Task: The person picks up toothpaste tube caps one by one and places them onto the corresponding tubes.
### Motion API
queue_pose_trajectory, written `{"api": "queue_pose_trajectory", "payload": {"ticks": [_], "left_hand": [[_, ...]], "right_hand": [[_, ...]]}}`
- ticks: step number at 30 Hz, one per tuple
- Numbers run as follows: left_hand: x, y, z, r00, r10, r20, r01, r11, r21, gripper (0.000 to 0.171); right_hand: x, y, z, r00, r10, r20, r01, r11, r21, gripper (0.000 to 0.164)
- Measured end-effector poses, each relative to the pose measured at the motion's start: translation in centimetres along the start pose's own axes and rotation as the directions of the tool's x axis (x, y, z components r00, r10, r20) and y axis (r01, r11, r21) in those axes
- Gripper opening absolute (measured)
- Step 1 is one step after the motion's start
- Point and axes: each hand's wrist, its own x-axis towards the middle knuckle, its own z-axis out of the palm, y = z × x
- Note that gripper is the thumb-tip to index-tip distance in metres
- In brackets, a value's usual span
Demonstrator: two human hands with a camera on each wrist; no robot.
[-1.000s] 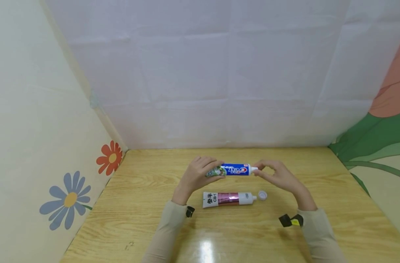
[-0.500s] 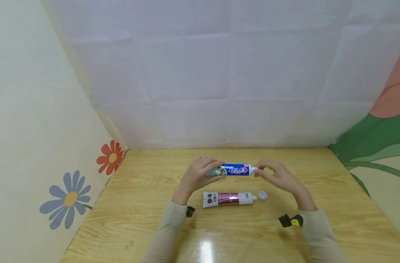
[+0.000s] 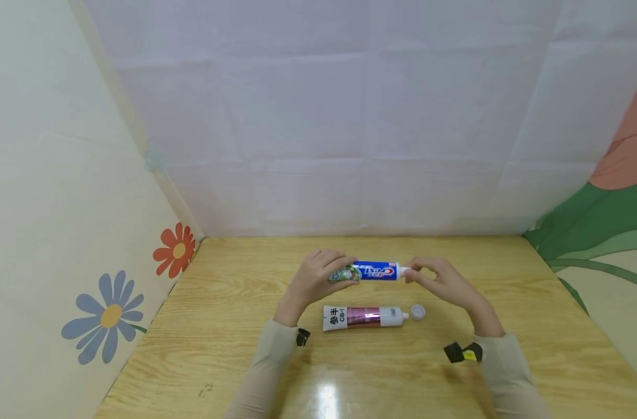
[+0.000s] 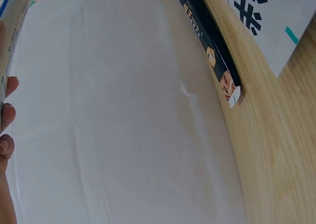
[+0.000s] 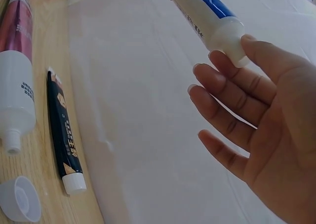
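Note:
My left hand (image 3: 318,279) grips a blue and green Crest toothpaste tube (image 3: 376,270) by its tail end. The tube is raised and lies level, its white cap end pointing right. At that end my right hand (image 3: 446,280) pinches the white cap (image 5: 233,47) between thumb and index finger, its other fingers spread loosely. Below the raised tube, a white and pink toothpaste tube (image 3: 362,317) lies on the table with its nozzle bare. Just beyond the nozzle sits a loose white cap (image 3: 418,312), hollow side showing. In the left wrist view only fingertips (image 4: 9,112) show at the edge.
A black toothpaste tube (image 5: 64,130) with a white cap lies on the wooden table (image 3: 219,337) near the back, visible in both wrist views. White sheeting (image 3: 318,145) hangs behind the table. Painted walls stand left and right.
The right hand's fingers have shifted very slightly at the cap. The left hand, the blue tube and the things on the table look the same.

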Motion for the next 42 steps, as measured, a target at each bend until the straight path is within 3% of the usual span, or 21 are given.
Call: {"api": "queue_pose_trajectory", "payload": {"ticks": [13, 31, 42], "left_hand": [[-0.1, 0.0, 0.0, 1.000, -0.002, 0.007, 0.002, 1.000, -0.008, 0.047], [-0.3, -0.3, 0.1, 0.996, -0.023, 0.088, 0.031, 0.995, -0.094, 0.047], [-0.4, -0.1, 0.6, 0.994, -0.013, 0.105, 0.027, 0.992, -0.125, 0.047]], "right_hand": [[0.0, -0.2, 0.2, 0.999, 0.004, -0.038, -0.006, 0.998, -0.068, 0.014], [0.0, 0.0, 0.2, 0.998, -0.057, -0.033, 0.053, 0.992, -0.115, 0.013], [-0.3, 1.4, 0.1, 0.997, -0.066, -0.035, 0.061, 0.989, -0.131, 0.013]]}}
